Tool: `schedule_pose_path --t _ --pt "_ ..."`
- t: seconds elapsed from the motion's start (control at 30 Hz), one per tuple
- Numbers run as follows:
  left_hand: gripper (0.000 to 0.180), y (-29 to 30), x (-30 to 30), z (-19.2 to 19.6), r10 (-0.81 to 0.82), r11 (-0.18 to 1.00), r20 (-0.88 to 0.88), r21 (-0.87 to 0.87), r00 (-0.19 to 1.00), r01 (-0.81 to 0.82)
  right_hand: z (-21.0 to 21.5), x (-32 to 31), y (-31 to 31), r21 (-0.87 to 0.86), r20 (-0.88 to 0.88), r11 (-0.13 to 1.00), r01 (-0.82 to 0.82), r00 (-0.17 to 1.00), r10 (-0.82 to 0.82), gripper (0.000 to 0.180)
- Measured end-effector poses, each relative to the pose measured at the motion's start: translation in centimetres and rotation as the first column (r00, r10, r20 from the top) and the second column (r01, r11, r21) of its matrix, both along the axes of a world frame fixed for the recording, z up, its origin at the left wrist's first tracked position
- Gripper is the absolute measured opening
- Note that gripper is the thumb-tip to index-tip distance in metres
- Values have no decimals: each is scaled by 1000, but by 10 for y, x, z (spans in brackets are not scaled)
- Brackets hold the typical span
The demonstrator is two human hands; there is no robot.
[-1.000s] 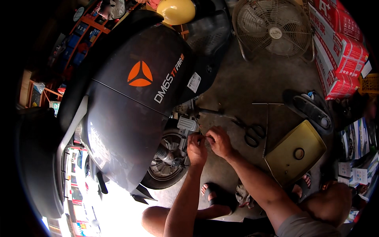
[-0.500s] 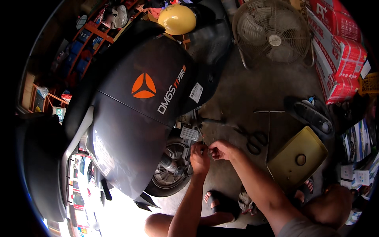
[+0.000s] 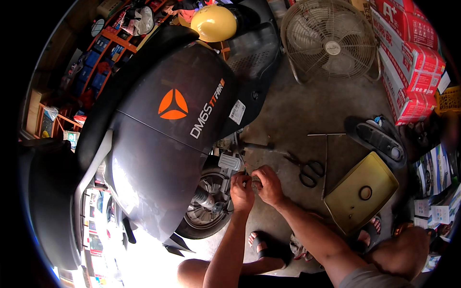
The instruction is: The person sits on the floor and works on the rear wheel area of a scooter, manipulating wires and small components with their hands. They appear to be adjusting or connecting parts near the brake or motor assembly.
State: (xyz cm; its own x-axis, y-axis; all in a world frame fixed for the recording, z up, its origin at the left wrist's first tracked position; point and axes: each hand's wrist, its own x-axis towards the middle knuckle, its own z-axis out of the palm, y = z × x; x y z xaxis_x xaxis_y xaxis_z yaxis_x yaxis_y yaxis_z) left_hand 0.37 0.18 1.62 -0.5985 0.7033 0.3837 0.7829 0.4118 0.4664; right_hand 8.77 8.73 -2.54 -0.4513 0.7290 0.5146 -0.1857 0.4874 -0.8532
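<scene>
A dark grey scooter [image 3: 177, 144] with an orange triangle mark fills the left and middle of the view. My left hand [image 3: 241, 191] and my right hand [image 3: 269, 185] meet beside its rear wheel [image 3: 206, 211], just below a small grey ribbed part [image 3: 230, 162]. The fingers of both hands pinch a small part between them; it is too small and too covered to tell what it is.
Black-handled scissors [image 3: 307, 169] and a thin metal rod [image 3: 325, 163] lie on the concrete floor to the right. Further right sit a yellow tray [image 3: 353, 204] with a black ring and a black sandal [image 3: 379, 139]. A floor fan [image 3: 331, 41], red cartons [image 3: 408, 57] and a yellow helmet [image 3: 213, 23] stand behind.
Both hands have stayed together at the same spot by the wheel. The view has shifted slightly, so the scooter and hands sit a little lower in the picture.
</scene>
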Motion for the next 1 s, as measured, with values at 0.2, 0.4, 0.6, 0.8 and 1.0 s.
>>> schedule_pose_path --t 0.2,0.4,0.6,0.8,1.0 --pt "7 1 -2 1 -8 1000 20 11 1000 8 -10 -5 6 87 6 996 23 1000 -24 23" --pt "6 -1 -4 -1 -24 1000 3 14 1000 24 -5 -5 4 85 20 995 46 999 -48 19" --pt "9 0 -6 -1 -69 997 -89 22 994 71 -17 -23 0 -394 7 915 -90 995 101 7" --pt "10 0 -2 -1 -28 999 -58 29 998 29 -29 -30 27 -871 -491 -284 -401 733 472 14" --pt "8 -1 -2 -1 -37 998 -48 39 998 39 -21 -12 15 -834 -188 436 -338 917 352 3"
